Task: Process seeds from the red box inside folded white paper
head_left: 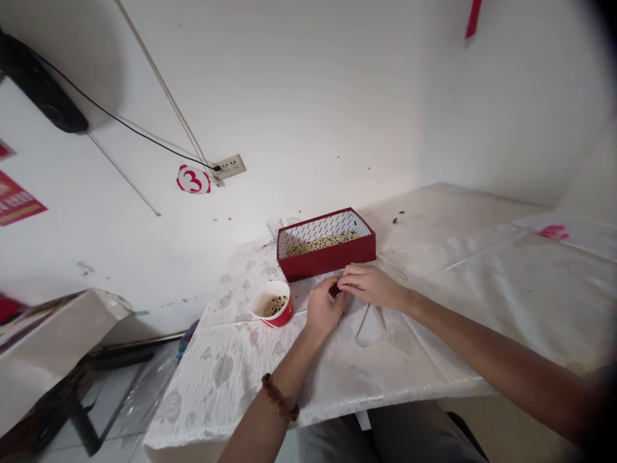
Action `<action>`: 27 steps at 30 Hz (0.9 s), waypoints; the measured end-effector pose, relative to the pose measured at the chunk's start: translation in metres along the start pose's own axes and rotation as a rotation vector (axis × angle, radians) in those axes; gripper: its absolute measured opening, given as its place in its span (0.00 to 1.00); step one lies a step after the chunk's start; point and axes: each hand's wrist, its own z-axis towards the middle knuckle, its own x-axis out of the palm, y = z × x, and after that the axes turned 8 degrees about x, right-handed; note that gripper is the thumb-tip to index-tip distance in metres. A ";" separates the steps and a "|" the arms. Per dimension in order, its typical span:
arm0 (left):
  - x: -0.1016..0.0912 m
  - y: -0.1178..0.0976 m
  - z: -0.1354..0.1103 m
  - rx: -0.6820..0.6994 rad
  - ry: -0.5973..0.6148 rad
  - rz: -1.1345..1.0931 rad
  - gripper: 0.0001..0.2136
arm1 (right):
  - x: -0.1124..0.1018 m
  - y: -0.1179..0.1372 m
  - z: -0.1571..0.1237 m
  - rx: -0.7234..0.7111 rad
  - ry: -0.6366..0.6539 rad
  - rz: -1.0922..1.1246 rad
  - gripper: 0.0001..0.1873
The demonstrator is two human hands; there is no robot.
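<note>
Both hands meet on the white leaf-patterned tablecloth (395,360) just in front of a red box (328,257). My left hand (322,310), with a brown bead bracelet on its wrist, is curled closed. My right hand (369,284) has its fingers pressed together at the tips. Between the two hands sits a small dark thing (333,292) that I cannot make out. The red box has a patterned white lining and holds a layer of mixed pale and dark grains. A red and white paper bowl (272,304) with similar grains stands left of my left hand.
A small clear glass (274,226) stands behind the box by the wall. The wall carries a socket (230,166) with a black cable and a round sign with a red 3 (193,180). A second covered table (43,341) stands at lower left, across a gap of floor.
</note>
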 end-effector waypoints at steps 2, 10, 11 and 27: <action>0.000 0.000 0.000 -0.002 -0.007 -0.001 0.10 | 0.000 0.000 0.001 -0.015 -0.001 -0.039 0.13; -0.001 -0.003 0.000 -0.012 -0.047 0.006 0.11 | -0.003 -0.002 0.000 -0.004 -0.030 -0.074 0.12; -0.001 -0.002 0.000 -0.021 -0.062 0.007 0.11 | -0.002 -0.003 0.000 0.009 -0.054 -0.089 0.12; -0.001 -0.006 0.000 -0.033 -0.127 0.010 0.12 | 0.000 -0.001 -0.001 0.081 -0.134 0.130 0.11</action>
